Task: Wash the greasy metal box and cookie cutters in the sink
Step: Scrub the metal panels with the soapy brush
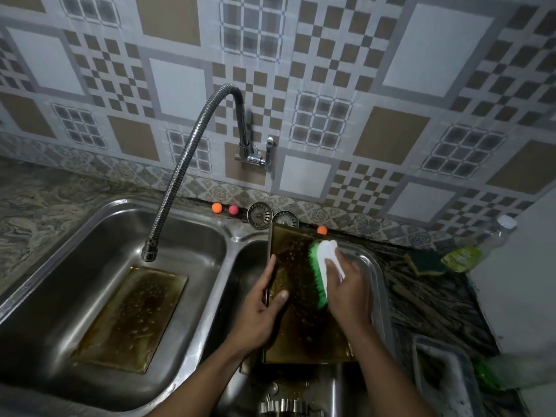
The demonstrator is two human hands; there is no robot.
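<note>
The left hand (pixel 264 311) is gripping the greasy metal box's (pixel 305 335) left edge, its long axis pointing toward the wall. The right hand's (pixel 349 291) fingers are clamping the brush (pixel 321 260) against it.

**Greasy amber, bright green**

Chequered grey, white and tan on wall tiles (pixel 331 70); amber-brown, water-spotted metal box (pixel 296 326); brush (pixel 323 272) — bright green bristles (pixel 316 279), white back; silver-grey sink (pixel 237 236); orange ball (pixel 217 207); pink ball (pixel 233 209); dark green sponge (pixel 427 263); marbled grey-beige countertop (pixel 36 200).
</note>
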